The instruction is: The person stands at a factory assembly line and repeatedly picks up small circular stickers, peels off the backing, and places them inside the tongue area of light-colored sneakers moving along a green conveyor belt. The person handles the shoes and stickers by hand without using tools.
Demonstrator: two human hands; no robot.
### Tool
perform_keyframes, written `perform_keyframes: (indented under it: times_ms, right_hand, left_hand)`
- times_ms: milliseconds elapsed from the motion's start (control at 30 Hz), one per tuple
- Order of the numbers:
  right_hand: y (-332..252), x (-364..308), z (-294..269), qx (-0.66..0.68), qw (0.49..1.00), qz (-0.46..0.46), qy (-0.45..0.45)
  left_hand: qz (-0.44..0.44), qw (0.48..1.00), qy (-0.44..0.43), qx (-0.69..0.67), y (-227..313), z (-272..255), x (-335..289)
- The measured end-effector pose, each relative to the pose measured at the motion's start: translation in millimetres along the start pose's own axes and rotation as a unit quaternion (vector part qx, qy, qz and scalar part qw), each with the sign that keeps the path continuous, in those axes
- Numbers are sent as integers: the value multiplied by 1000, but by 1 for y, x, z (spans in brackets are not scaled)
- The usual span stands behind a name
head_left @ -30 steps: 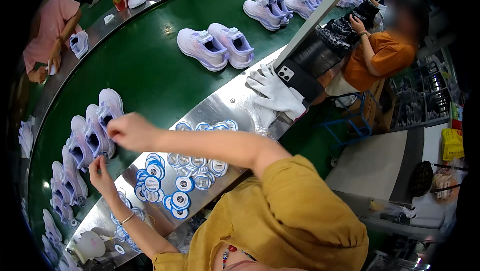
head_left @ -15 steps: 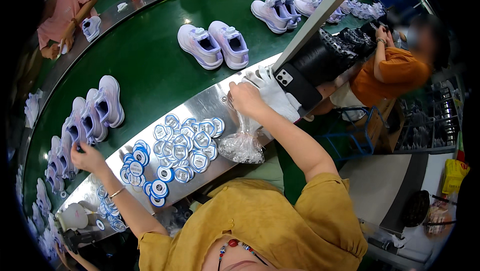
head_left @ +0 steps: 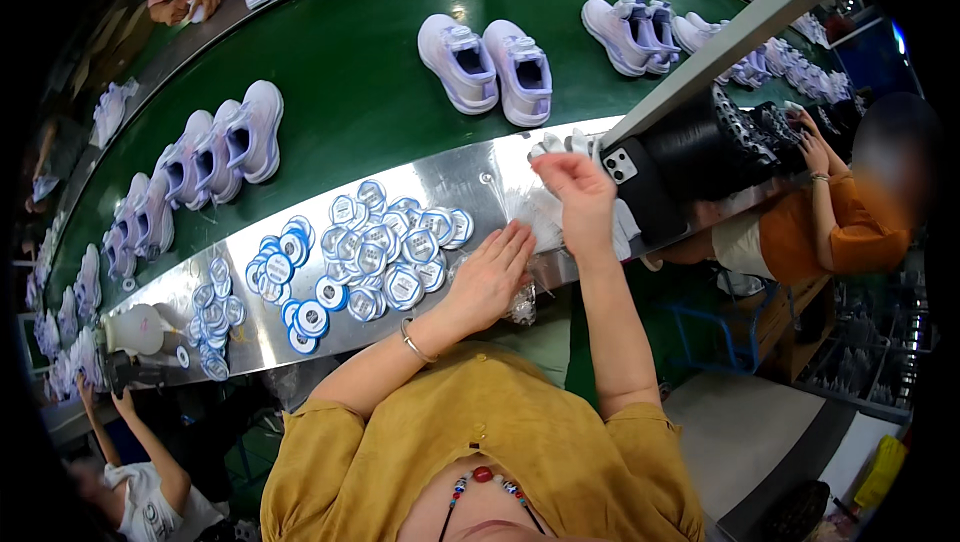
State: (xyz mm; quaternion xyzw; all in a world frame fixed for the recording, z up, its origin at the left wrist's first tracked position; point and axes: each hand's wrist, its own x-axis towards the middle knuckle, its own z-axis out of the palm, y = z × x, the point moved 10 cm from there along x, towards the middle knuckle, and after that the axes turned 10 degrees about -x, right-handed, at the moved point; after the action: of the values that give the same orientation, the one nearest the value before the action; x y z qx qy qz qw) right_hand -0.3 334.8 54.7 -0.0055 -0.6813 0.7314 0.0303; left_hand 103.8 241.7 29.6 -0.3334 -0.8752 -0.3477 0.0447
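My left hand (head_left: 490, 277) lies with its fingers stretched out flat on a clear plastic bag (head_left: 522, 308) at the bench's front edge. Most of the bag is under that hand, and its contents are hard to make out. My right hand (head_left: 582, 197) is raised just beyond, thumb and fingers pinched together; whatever is between the fingertips is too small to tell. White gloves (head_left: 625, 227) lie partly hidden behind the right hand. Left of my hands, round blue-and-white tags (head_left: 375, 247) are heaped loosely on the metal bench.
Lilac-white sneakers (head_left: 520, 72) stand in pairs along the green conveyor (head_left: 350, 92). A black phone (head_left: 650, 187) rests beside a grey post (head_left: 730, 37). To the right sits a person in orange (head_left: 870, 222); others work across and at lower left. A white container (head_left: 135, 330) stands left.
My left hand has come from beside the sneakers at left over to the bag. My right hand has lifted slightly, fingers still pinched. The whole view has shifted.
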Motion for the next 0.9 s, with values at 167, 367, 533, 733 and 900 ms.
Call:
perform_keyframes:
  times_ms: [167, 367, 533, 733, 900]
  right_hand:
    - [-43, 10, -9, 115, 990, -86, 11]
    - [-23, -24, 20, -41, 994, -29, -97]
    - [23, -56, 91, -348, 906, 16, -240]
    - [35, -55, 125, -458, 856, -125, -207]
    - [64, -39, 119, -335, 904, -8, -266]
  left_hand:
    - [3, 1000, 26, -12, 7, -17, 2]
    - [-71, 968, 236, 39, -24, -105, -41]
    - [-157, 977, 121, 77, -69, -108, -49]
    - [-170, 975, 143, 25, -74, -110, -48]
    - [-169, 968, 173, -65, -81, -114, -47]
